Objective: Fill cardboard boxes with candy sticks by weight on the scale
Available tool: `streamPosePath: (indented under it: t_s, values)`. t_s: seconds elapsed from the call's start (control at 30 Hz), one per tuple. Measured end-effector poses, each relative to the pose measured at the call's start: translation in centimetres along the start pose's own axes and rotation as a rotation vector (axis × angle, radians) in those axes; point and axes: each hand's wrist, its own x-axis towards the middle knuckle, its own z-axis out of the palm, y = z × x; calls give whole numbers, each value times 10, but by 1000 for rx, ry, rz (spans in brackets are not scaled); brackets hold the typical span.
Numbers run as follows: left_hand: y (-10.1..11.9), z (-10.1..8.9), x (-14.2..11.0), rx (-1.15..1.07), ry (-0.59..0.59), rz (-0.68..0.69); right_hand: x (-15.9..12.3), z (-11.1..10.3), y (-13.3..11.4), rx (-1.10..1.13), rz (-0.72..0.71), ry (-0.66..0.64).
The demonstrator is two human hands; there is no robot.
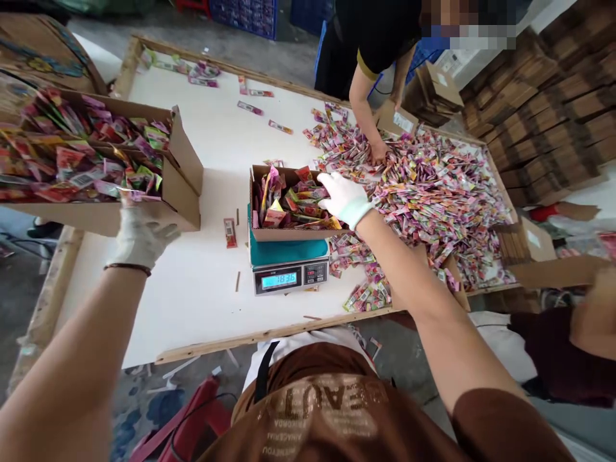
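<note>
My left hand (137, 237), in a pale glove, is at the front wall of a cardboard box (180, 199) full of small colourful packets. One fingertip reaches its rim beside a purple packet; the fingers are spread, and I see nothing gripped. My right hand (344, 196), also gloved, is over the right end of a smaller open box (293, 235), fingers apart at its packets (303, 199). That box rests on a digital scale (289, 253) with a teal top and a lit display (279, 280). Whether the right fingertips touch the packets is hard to tell.
A large heap of packets (433, 186) covers the right of the white table (216, 141). A co-worker's hand (378, 153) reaches into it from across. Another person's arm (594, 314) is at the right. Stacked cartons (543, 96) stand behind. Loose packets (250, 108) lie about.
</note>
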Motion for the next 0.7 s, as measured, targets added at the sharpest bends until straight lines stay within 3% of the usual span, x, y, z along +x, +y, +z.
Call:
streamPosePath:
  t_s: [0.07,0.17,0.27,0.37,0.43,0.53,0.6,0.7]
  values:
    - [-5,12,-26,-217,4,-161,8,3,-1,-75,4,-56]
    - [-22,24,-70,-286,-38,-147,6,4,8,-75,-35,-12]
    - [-38,23,-104,-321,-33,-125,-11,-3,26,54,-93,141]
    - [-36,16,-123,-317,23,-51,-41,-16,48,228,-148,355]
    - [-22,14,-133,-280,64,67,-66,-24,65,305,-116,499]
    - [17,18,-148,-169,95,316,-102,-25,98,335,64,624]
    - [48,27,-159,-75,100,482,-125,-14,127,338,194,637]
    - [93,45,-174,28,78,726,-164,19,177,316,379,554]
